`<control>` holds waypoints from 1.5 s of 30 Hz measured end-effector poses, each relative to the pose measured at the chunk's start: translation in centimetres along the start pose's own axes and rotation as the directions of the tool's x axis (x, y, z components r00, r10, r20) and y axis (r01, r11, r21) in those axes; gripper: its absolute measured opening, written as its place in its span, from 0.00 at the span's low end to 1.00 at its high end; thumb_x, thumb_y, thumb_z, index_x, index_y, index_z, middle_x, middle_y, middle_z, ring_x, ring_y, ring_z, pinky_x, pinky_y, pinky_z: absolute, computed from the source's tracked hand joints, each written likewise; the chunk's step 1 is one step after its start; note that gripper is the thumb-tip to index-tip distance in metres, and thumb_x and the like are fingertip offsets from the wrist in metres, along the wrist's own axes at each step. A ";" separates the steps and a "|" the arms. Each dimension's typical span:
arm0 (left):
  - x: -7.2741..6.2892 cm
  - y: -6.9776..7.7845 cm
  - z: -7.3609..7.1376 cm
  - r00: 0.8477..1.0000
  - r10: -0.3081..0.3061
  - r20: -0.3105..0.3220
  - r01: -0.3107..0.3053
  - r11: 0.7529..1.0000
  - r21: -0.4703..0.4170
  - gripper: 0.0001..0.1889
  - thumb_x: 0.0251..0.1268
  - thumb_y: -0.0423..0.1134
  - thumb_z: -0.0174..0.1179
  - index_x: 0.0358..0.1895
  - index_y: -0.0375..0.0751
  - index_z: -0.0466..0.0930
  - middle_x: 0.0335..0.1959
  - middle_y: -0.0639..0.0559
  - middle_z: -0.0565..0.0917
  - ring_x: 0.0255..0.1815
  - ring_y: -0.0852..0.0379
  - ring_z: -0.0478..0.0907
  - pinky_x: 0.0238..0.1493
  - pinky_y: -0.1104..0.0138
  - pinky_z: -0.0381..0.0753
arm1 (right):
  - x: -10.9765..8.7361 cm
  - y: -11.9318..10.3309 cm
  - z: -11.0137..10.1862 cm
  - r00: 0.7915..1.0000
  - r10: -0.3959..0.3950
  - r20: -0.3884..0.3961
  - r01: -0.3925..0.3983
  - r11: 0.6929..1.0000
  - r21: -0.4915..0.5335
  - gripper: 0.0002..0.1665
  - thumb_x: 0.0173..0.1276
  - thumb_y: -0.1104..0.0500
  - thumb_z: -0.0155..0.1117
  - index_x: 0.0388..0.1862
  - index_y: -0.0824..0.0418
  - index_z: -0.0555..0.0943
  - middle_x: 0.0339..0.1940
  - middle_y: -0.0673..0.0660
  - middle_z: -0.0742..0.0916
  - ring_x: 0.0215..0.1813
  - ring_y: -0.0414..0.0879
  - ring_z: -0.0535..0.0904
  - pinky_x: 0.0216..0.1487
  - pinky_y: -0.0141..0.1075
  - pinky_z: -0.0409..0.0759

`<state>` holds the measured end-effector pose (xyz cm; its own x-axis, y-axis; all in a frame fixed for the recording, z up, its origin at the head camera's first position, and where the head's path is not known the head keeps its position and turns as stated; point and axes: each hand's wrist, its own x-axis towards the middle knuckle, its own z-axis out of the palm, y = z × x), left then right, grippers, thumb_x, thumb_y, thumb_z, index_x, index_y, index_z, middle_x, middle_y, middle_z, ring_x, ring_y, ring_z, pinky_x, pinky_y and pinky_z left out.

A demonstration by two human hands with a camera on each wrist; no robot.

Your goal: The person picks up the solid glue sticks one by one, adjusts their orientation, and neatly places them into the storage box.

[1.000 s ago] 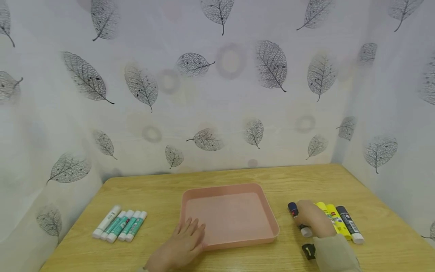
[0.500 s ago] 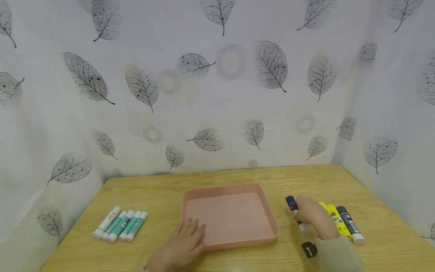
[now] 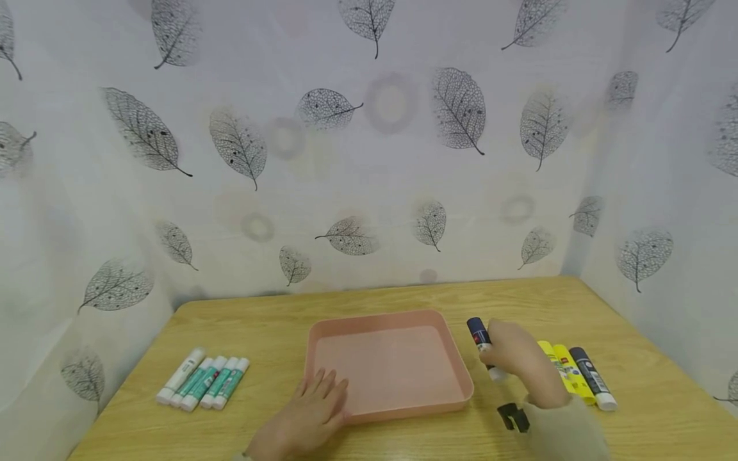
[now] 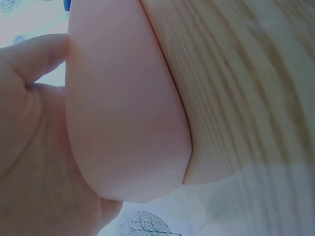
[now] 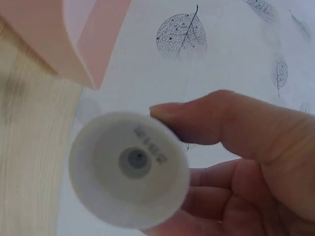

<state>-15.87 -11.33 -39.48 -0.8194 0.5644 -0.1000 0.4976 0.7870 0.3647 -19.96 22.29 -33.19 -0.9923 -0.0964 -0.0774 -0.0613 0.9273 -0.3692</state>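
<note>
Counting four teal-and-white glue sticks and one larger, mostly white glue stick at left, all five side by side, slanted; two yellow glue sticks and one black glue stick with a white end at right, three in a row; plus one navy-ended glue stick in the right hand. Nine sticks total. One pink tray, one wooden table. Navy-ended glue stick: cylinder, dark blue far end, small red mark below it, pale and dark bands, white near end; middle partly covered by fingers. Right wrist view shows its round white base facing the camera: hollow, recessed knob at centre, dark stamped characters inside, hard to read. Location: raised above the table, just right of the tray, between it and the yellow sticks, tilted. Right grip: thumb and fingers clasp the stick. Left hand rests over the tray's near-left corner, fingers extended onto it, unclenched, thumb touching its rim. Tray: rectangular, shallow, rounded corners, flat on the table. One small black object beside the beige right sleeve. Leaf-print curtain behind and at both sides.
</note>
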 end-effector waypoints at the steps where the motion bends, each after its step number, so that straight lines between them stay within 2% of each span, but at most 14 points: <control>1: 0.0 0.0 0.0 1.000 0.003 -0.003 -0.003 1.000 0.003 0.30 0.68 0.54 0.37 0.64 0.34 0.59 0.64 0.34 0.56 0.66 0.37 0.46 0.60 0.43 0.44 | 0.0 -0.3 0.0 1.000 -0.009 -0.006 0.009 1.000 0.008 0.12 0.47 0.66 0.61 0.28 0.71 0.70 0.19 0.56 0.74 0.22 0.46 0.69 0.21 0.35 0.71; 6: 0.0 -0.1 0.0 1.000 0.015 -0.011 -0.015 1.000 0.023 0.30 0.68 0.53 0.37 0.63 0.34 0.60 0.64 0.34 0.57 0.65 0.37 0.47 0.60 0.43 0.45 | 0.5 -1.5 0.6 0.999 -0.039 -0.028 0.040 0.999 0.030 0.11 0.46 0.66 0.62 0.26 0.69 0.70 0.18 0.55 0.73 0.21 0.45 0.69 0.19 0.34 0.69; 12: 0.0 -0.1 0.0 1.000 0.017 -0.005 -0.017 1.000 0.022 0.30 0.68 0.53 0.37 0.63 0.34 0.60 0.64 0.35 0.57 0.65 0.37 0.47 0.59 0.43 0.45 | 1.0 -3.1 1.5 0.999 -0.034 0.009 0.034 0.999 0.010 0.14 0.50 0.61 0.66 0.27 0.69 0.72 0.19 0.55 0.74 0.23 0.45 0.69 0.22 0.34 0.70; 19: -0.1 -0.1 0.0 1.000 0.018 -0.003 -0.018 0.999 0.027 0.30 0.68 0.55 0.36 0.63 0.34 0.59 0.64 0.34 0.57 0.65 0.37 0.47 0.59 0.42 0.45 | 1.4 -4.2 2.9 0.999 -0.049 0.015 0.048 0.999 0.023 0.10 0.50 0.66 0.64 0.24 0.67 0.71 0.18 0.54 0.73 0.21 0.44 0.69 0.20 0.32 0.70; 25: -0.1 0.0 -0.2 1.000 -0.005 0.017 0.004 0.999 0.036 0.30 0.68 0.54 0.36 0.64 0.35 0.59 0.65 0.37 0.57 0.66 0.39 0.46 0.60 0.44 0.45 | 1.6 -4.7 4.1 0.997 -0.076 0.027 0.076 0.997 0.004 0.10 0.53 0.65 0.64 0.21 0.65 0.72 0.17 0.53 0.74 0.19 0.43 0.70 0.18 0.31 0.71; 31: 0.0 -0.1 -0.2 1.000 0.007 0.004 -0.007 0.999 0.049 0.30 0.68 0.54 0.36 0.63 0.35 0.60 0.64 0.36 0.58 0.66 0.38 0.47 0.60 0.44 0.45 | 1.6 -5.0 4.9 0.996 -0.083 0.043 0.086 0.995 -0.058 0.10 0.57 0.63 0.63 0.21 0.65 0.72 0.18 0.53 0.73 0.20 0.43 0.70 0.19 0.31 0.71; 34: -0.1 -0.1 -0.2 1.000 0.008 0.007 -0.008 0.999 0.046 0.30 0.68 0.54 0.35 0.63 0.35 0.60 0.64 0.36 0.58 0.66 0.38 0.47 0.60 0.44 0.45 | 1.5 -5.1 5.2 0.996 -0.077 0.047 0.079 0.995 -0.057 0.10 0.59 0.63 0.61 0.22 0.64 0.71 0.18 0.54 0.73 0.21 0.44 0.69 0.20 0.32 0.71; 38: -0.1 0.0 -0.3 1.000 0.004 0.011 -0.005 0.999 0.037 0.30 0.68 0.54 0.35 0.64 0.35 0.59 0.64 0.36 0.57 0.66 0.38 0.46 0.60 0.44 0.45 | 1.4 -5.2 5.8 0.997 -0.077 0.020 0.078 0.995 -0.065 0.16 0.64 0.60 0.55 0.17 0.61 0.69 0.16 0.53 0.72 0.19 0.44 0.68 0.18 0.31 0.69; 41: -0.1 0.0 -0.2 1.000 0.008 0.008 -0.009 0.999 0.036 0.30 0.68 0.53 0.36 0.64 0.34 0.59 0.64 0.35 0.57 0.66 0.38 0.46 0.60 0.43 0.45 | 1.4 -5.3 6.3 0.997 -0.083 0.007 0.083 0.993 -0.080 0.19 0.65 0.60 0.54 0.14 0.60 0.68 0.14 0.53 0.71 0.17 0.43 0.67 0.16 0.31 0.68; 45: 0.0 0.0 -0.2 1.000 0.013 0.005 -0.013 0.999 0.041 0.29 0.68 0.53 0.37 0.63 0.34 0.60 0.64 0.35 0.58 0.65 0.37 0.47 0.59 0.43 0.45 | 1.3 -5.3 6.5 0.994 -0.106 0.006 0.106 0.988 -0.113 0.15 0.59 0.68 0.57 0.14 0.61 0.68 0.15 0.53 0.71 0.18 0.43 0.67 0.17 0.31 0.68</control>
<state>-15.88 -11.39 -39.31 -0.8115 0.5758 -0.0994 0.5196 0.7890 0.3280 -20.20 14.92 -37.39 -0.9796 -0.1961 -0.0437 -0.1776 0.9468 -0.2684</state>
